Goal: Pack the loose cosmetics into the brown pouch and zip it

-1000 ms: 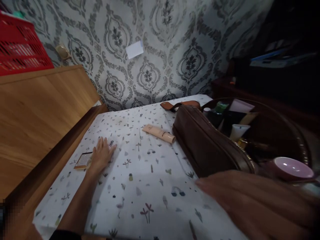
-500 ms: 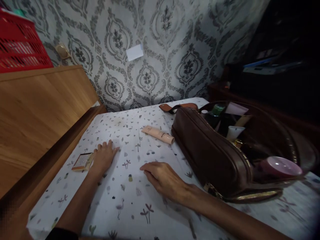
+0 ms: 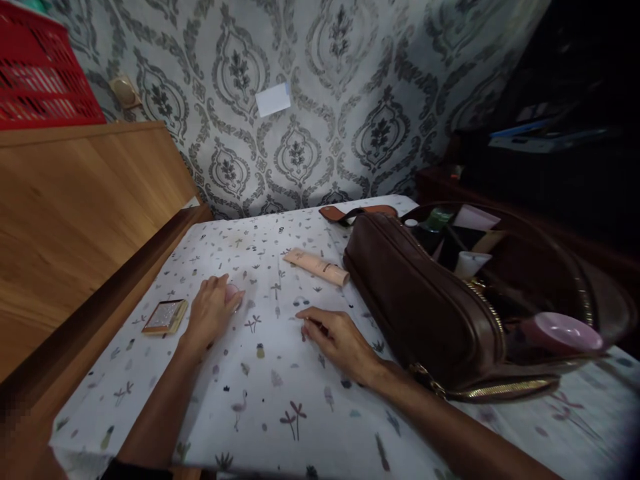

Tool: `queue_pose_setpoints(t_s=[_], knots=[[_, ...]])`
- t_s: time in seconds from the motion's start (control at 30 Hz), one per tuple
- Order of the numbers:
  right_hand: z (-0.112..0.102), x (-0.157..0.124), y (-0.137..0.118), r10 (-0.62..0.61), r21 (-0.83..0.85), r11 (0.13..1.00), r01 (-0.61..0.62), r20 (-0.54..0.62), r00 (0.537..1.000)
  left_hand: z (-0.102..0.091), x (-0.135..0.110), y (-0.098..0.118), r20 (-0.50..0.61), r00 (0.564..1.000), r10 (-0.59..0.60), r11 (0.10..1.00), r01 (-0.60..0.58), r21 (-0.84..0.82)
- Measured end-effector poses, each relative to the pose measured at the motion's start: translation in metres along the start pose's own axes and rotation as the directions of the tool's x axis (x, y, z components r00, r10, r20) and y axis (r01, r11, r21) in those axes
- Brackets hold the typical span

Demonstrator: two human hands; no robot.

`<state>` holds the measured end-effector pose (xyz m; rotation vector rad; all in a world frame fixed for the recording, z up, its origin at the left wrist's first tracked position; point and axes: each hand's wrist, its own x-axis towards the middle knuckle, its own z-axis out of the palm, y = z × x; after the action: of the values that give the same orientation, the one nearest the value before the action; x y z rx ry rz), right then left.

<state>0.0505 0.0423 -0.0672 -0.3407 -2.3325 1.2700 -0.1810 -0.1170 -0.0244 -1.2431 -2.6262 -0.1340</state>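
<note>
My left hand is low over the patterned white cloth, its fingers closed around a small round pink container that shows between thumb and fingers. Just left of that hand lies a square compact with a gold edge and a glittery top. My right hand hovers over the cloth with loosely bent fingers, a gap between thumb and forefinger, and nothing visible in it. Beyond it a peach-coloured tube lies flat, its right end close to a brown cosmetic bag.
The bag stands unzipped, holding several tubes and a pink round item. A brown strap lies behind it. Left is a wooden panel with a red basket on top. A patterned wall closes off the back.
My left hand has gone from spread fingers to a grip on the round pink container, which now shows. My right hand has shifted slightly away from me and right.
</note>
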Motion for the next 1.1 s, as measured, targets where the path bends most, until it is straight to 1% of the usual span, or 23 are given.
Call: queue_pose_setpoints(t_s=[0.13, 0.2, 0.23, 0.3, 0.37, 0.43, 0.5, 0.57, 0.67, 0.73, 0.8, 0.93, 1.0, 1.1], knots=[[0.001, 0.000, 0.000, 0.002, -0.016, 1.000, -0.002, 0.008, 1.000, -0.012, -0.003, 0.006, 0.128, 0.980, -0.154, 0.985, 0.141, 0.100], [0.001, 0.000, 0.001, 0.002, -0.022, 1.000, -0.001, 0.007, 1.000, -0.017, -0.006, 0.010, 0.161, 0.969, -0.189, 0.978, 0.171, 0.119], [0.001, 0.000, 0.001, 0.001, -0.022, 1.000, -0.001, 0.006, 1.000, -0.019, -0.007, 0.012, 0.158, 0.969, -0.189, 0.978, 0.171, 0.119], [0.001, 0.000, 0.001, 0.004, -0.022, 1.000, -0.004, 0.004, 1.000, -0.019, -0.009, 0.016, 0.101, 0.983, -0.155, 0.984, 0.144, 0.109], [0.001, 0.001, 0.001, 0.010, -0.023, 1.000, -0.010, 0.003, 1.000, -0.016, -0.010, 0.018, 0.000, 0.996, -0.085, 0.992, 0.084, 0.090], [0.001, 0.001, 0.000, 0.011, -0.026, 1.000, -0.011, 0.001, 1.000, -0.010, -0.011, 0.020, -0.088, 0.996, -0.011, 0.998, 0.016, 0.058], [0.001, 0.001, 0.000, 0.006, -0.030, 1.000, -0.006, -0.004, 1.000, -0.002, -0.011, 0.022, -0.133, 0.990, 0.048, 0.999, -0.050, -0.014], [0.002, 0.002, 0.000, 0.004, -0.036, 0.999, -0.004, -0.011, 1.000, 0.006, -0.012, 0.023, -0.145, 0.983, 0.111, 0.984, -0.129, -0.125], [0.003, 0.002, 0.001, 0.003, -0.051, 0.999, -0.005, -0.020, 1.000, 0.017, -0.012, 0.023, -0.186, 0.955, 0.230, 0.919, -0.276, -0.281], [0.003, 0.002, 0.002, 0.003, -0.055, 0.998, -0.004, -0.022, 1.000, 0.022, -0.011, 0.022, -0.236, 0.934, 0.266, 0.873, -0.338, -0.352], [0.003, 0.002, 0.002, 0.008, -0.048, 0.999, -0.009, -0.025, 1.000, 0.025, -0.009, 0.022, -0.257, 0.935, 0.246, 0.844, -0.337, -0.417], [0.003, 0.001, 0.001, 0.019, -0.038, 0.999, -0.020, -0.016, 1.000, 0.024, -0.008, 0.025, -0.219, 0.963, 0.155, 0.800, -0.252, -0.545], [0.003, 0.001, 0.000, 0.011, -0.053, 0.999, -0.011, -0.011, 1.000, 0.022, -0.009, 0.030, -0.209, 0.969, 0.130, 0.746, -0.234, -0.624], [0.004, 0.002, 0.001, -0.023, -0.079, 0.997, 0.022, -0.015, 1.000, 0.020, -0.013, 0.040, -0.199, 0.976, 0.086, 0.633, -0.208, -0.746]])
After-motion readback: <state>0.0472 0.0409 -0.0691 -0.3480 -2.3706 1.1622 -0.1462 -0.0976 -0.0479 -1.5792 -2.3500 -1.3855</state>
